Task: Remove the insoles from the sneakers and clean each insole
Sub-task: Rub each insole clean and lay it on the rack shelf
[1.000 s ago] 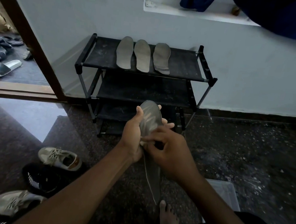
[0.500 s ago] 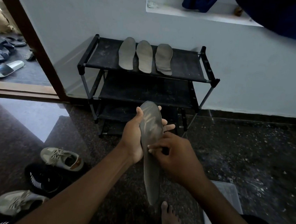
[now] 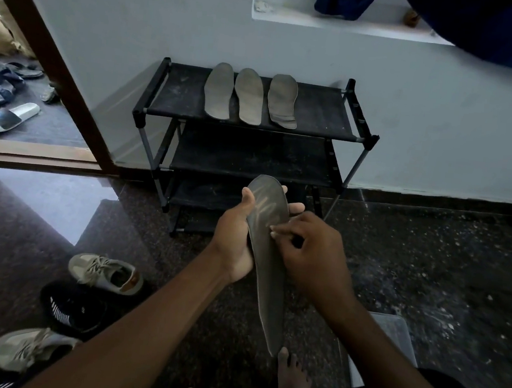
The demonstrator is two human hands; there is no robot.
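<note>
Between both hands, above the dark speckled floor: a grey insole, held lengthwise, toe end up toward the shoe rack, heel end down near a bare foot. Pale streaks across its upper part. Left hand cupped behind and around the upper half, thumb along the left edge, fingers wrapped round the back and showing past the right edge — a firm hold. Right hand curled, its fingertips pinched together and pressed on the insole's face near the middle; whether anything sits between them, impossible to tell. Farther off, on the rack's top shelf: three more insoles side by side, flat, just apart. Down left on the floor: two beige sneakers with a black shoe between them. Behind the right forearm, a clear plastic box. Far left, past the door frame, sandals scattered outside.
</note>
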